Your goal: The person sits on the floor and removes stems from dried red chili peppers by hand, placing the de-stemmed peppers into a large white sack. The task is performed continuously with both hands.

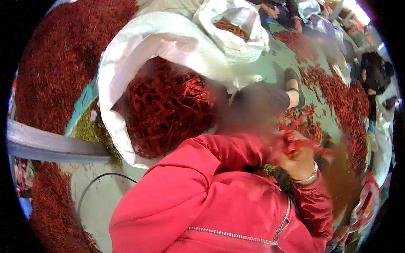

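Note:
My right hand [299, 164], with a bracelet at the wrist, is closed around a bunch of dried red chili peppers [292, 144], blurred in part. My left sleeve reaches across to the same bunch; the left hand is hidden or blurred there, so its grip cannot be made out. More red chili peppers [310, 121] lie on the floor just beyond the hands. To the left of the hands, a large white woven sack [110, 72] stands with its mouth wide, and dark red chili peppers [167, 107] fill its inside.
Another white sack [250, 52] holds some peppers behind the large one. Heaps of red peppers [60, 60] cover the left side, near a grey metal beam [57, 142] and a black cable [83, 193]. Peppers [348, 107] spread along the right, where other people [375, 72] are.

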A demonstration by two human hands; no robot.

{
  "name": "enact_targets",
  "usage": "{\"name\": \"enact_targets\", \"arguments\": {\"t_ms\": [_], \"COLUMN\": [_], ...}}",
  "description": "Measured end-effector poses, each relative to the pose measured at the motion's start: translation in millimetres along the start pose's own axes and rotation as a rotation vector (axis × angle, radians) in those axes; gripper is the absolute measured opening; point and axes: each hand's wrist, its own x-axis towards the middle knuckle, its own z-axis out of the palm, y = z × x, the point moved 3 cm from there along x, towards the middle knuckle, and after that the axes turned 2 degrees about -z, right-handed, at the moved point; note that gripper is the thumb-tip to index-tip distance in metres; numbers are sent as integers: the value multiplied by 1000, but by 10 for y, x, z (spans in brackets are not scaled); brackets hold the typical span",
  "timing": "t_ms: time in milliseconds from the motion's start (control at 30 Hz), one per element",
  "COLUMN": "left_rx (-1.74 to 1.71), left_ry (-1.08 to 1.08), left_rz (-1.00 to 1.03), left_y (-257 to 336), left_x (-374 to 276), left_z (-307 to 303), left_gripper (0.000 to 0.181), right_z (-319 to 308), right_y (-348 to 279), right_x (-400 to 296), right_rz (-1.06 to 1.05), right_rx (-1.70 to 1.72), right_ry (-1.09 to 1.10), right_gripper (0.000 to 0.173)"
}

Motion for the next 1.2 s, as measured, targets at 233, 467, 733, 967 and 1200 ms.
{"name": "enact_targets", "arguments": {"t_ms": [233, 467, 733, 967, 1200], "left_rx": [-609, -678, -745, -413, -413], "left_ry": [40, -41, -58, -429, -348], "left_rz": [-83, -8, 10, -132, 7], "left_y": [-60, 96, 150, -52, 224], "left_x": [-201, -101, -115, -1, -47], "left_z": [-248, -35, 77, 139, -65], "left_gripper": [9, 9, 14, 21, 17], "right_z": [1045, 1408, 820, 191, -518], "right_y": [-741, -306, -119, 196, 929], "right_x": [1129, 1904, 1773, 1086, -149], "right_rz": [-721, -578, -152, 157, 435], "right_rx": [-312, -376, -59, -35, 74], "right_ry": [-441, -257, -157, 27, 401], "right_gripper": [32, 43, 22, 25, 18]}}
